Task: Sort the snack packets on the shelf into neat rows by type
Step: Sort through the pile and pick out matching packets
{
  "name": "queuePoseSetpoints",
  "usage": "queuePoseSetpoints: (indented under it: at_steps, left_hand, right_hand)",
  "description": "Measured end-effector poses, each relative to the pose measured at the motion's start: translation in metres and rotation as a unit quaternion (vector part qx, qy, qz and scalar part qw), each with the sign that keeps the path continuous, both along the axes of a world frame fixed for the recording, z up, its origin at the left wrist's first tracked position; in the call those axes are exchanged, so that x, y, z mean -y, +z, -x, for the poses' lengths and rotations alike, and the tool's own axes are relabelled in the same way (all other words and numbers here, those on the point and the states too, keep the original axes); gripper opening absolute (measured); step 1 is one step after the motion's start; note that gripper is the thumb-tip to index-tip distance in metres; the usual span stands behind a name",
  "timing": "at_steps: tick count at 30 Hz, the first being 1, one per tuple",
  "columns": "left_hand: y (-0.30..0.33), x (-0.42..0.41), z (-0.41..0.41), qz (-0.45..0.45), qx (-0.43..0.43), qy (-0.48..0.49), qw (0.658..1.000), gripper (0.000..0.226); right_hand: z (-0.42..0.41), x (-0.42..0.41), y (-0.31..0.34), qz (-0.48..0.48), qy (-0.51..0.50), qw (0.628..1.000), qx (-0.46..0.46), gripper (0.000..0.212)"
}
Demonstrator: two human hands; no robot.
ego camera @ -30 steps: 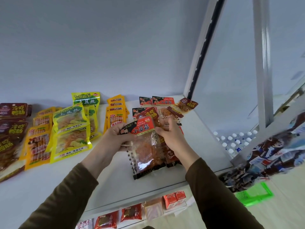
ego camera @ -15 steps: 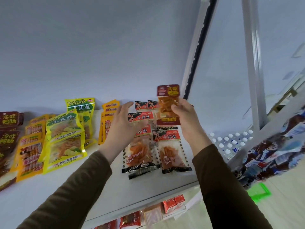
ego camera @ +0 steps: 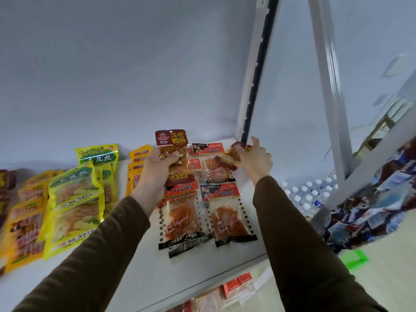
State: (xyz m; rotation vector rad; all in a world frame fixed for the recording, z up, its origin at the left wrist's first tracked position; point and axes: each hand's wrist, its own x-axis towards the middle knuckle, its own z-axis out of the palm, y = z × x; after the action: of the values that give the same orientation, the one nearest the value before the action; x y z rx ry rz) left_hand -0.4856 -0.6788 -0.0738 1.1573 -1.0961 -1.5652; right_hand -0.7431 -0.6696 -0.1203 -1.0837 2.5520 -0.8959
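My left hand [ego camera: 157, 170] grips a dark red duck-intestine packet [ego camera: 172, 140], held upright above the shelf. My right hand [ego camera: 256, 159] reaches to the shelf's back right corner and pinches another dark red packet [ego camera: 236, 152] lying there; a third one [ego camera: 225, 162] lies beside it on the red packets. Red-and-black gluten packets [ego camera: 227, 212] lie in two rows on the white shelf [ego camera: 139, 266] between my arms. Green-yellow potato-shred packets [ego camera: 74, 199] and orange packets [ego camera: 137, 158] lie to the left.
More orange packets [ego camera: 24, 226] and dark red packets [ego camera: 4, 183] lie at the far left. A slotted shelf upright [ego camera: 254, 86] rises at the back right. Water bottles [ego camera: 308, 194] stand below on the right. A lower shelf holds red cartons [ego camera: 236, 287].
The dark red packet passed from my right hand to my left. My right hand moved right to the back corner and took hold of another dark red packet.
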Motion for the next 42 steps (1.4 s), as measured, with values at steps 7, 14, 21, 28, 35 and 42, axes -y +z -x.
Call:
queuePoseSetpoints:
  at_steps: [7,14,21,28,35,42]
  left_hand:
    - [-0.001,0.003,-0.007,0.010,0.009,0.005,1.000,0.016]
    - [-0.007,0.001,-0.014,0.007,0.008,0.006,1.000,0.020]
    - [-0.001,-0.009,-0.013,-0.024,-0.024,0.003,0.999,0.020]
    - [0.008,-0.030,-0.015,0.024,-0.055,-0.103,0.993,0.040]
    - [0.005,-0.049,-0.050,0.040,-0.036,-0.011,0.998,0.032]
    - [-0.009,-0.075,-0.097,0.032,-0.067,0.113,0.991,0.033]
  right_hand:
    - [0.004,0.018,-0.026,-0.090,0.052,0.994,-0.012,0.085]
    - [-0.003,0.009,-0.012,0.205,0.003,0.975,0.089,0.052]
    - [-0.053,-0.020,0.049,0.328,0.157,0.880,0.307,0.056]
    - [-0.135,-0.033,0.039,0.252,0.285,0.873,0.305,0.061]
    - [-0.152,-0.050,0.032,0.160,0.397,0.874,0.231,0.058]
    - [-0.146,-0.105,0.003,-0.040,0.414,0.904,-0.101,0.085]
